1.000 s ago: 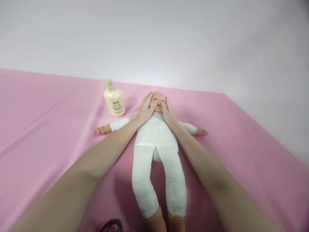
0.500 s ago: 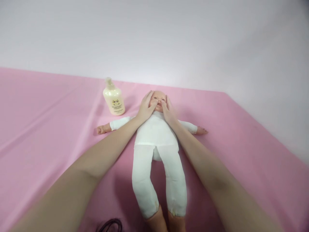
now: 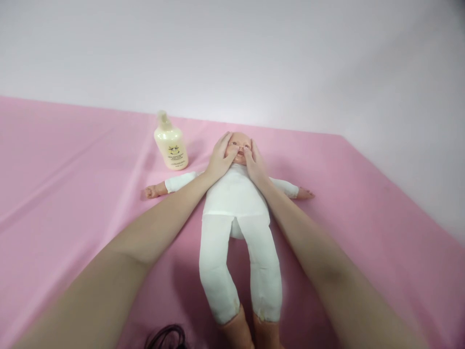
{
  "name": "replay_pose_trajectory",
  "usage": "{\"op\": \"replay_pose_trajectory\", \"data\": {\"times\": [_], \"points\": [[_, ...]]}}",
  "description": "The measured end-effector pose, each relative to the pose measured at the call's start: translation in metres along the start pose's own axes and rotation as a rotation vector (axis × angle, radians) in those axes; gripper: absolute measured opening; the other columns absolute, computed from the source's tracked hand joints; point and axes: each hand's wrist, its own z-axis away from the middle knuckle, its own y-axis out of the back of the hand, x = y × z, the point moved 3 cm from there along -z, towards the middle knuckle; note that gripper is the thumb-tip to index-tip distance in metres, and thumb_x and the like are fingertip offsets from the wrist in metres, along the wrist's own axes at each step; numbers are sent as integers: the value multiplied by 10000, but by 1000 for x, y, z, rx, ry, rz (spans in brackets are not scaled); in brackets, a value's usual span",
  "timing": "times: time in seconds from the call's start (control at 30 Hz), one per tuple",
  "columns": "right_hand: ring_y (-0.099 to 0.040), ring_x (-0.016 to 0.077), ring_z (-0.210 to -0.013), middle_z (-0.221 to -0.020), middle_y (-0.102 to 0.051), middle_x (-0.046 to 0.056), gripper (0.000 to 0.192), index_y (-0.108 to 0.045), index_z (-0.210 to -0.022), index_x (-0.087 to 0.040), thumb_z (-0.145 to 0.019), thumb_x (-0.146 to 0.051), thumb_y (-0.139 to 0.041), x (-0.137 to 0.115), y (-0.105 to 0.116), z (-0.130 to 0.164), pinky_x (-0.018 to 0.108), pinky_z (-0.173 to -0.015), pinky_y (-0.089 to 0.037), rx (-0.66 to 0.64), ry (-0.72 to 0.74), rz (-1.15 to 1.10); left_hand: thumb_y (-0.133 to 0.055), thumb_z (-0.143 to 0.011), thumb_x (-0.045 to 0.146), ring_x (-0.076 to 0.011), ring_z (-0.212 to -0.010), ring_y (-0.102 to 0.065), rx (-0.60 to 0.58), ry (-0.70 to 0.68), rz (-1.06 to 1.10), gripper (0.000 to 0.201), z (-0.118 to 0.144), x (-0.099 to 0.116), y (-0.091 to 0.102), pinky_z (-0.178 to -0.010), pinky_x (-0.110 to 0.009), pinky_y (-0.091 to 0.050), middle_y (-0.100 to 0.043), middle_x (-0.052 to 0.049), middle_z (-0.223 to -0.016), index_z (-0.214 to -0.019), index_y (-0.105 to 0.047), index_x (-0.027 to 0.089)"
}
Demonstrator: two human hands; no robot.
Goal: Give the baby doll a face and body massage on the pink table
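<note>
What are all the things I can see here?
doll: one, white cloth body with pinkish head, hands and feet, lying on its back in the middle of the sheet, arms spread out
bottle: one, cream-coloured with a small printed label, standing upright beside the doll's head, apart from it
sheet: one, pink, spread under everything
wall: one, pale white, behind the sheet
dark cord-like thing: one, black, at the bottom edge, too cut off to tell what it is
left hand: one, bare, cupped against one side of the doll's face, thumb by the mouth
right hand: one, bare, cupped against the other side of the face
</note>
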Motion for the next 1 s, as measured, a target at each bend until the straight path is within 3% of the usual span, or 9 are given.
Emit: {"op": "replay_pose_trajectory", "data": {"times": [0.17,0.33,0.5,0.73,1.0], "points": [[-236,229,-1629,-1753,-250,33,991,-227,-1685,-232,-923,-845,-387,2,0,-1,426,-1351,-173,2,-10,-6,-474,-992,674,-280,-1562,-389,5,-17,-4,696,-2,-2,0,-1331,-481,-274,-423,-121,-1661,-1546,-445,253],[-218,233,-1635,-1760,-220,63,1065,-215,-1686,-162,-908,-866,-396,-1,0,0,403,-1355,-173,11,2,-29,-463,-982,709,-288,-1563,-387,-4,-30,-2,724,-3,-4,0,-1332,-478,-274,-423,-116,-1662,-1548,-444,257],[-223,226,-1633,-1753,-253,15,971,-235,-1681,-233,-936,-835,-391,0,2,-1,416,-1361,-161,14,-1,3,-455,-972,739,-299,-1569,-374,-8,-26,10,757,-4,-4,-1,-1335,-481,-258,-420,-116,-1663,-1553,-441,253],[-191,291,-1637,-1757,-222,111,878,-189,-1683,-125,-1037,-706,-320,3,3,-7,446,-1346,-141,-14,31,32,-462,-975,736,-307,-1581,-357,-14,-57,19,746,-7,-3,-2,-1337,-497,-247,-431,-91,-1657,-1554,-437,267],[-214,254,-1636,-1755,-245,12,933,-202,-1690,-256,-962,-816,-370,4,3,-4,441,-1357,-162,-1,24,8,-464,-989,699,-291,-1563,-385,0,-58,9,727,-5,-4,-3,-1332,-465,-269,-430,-117,-1658,-1553,-445,240]]}}
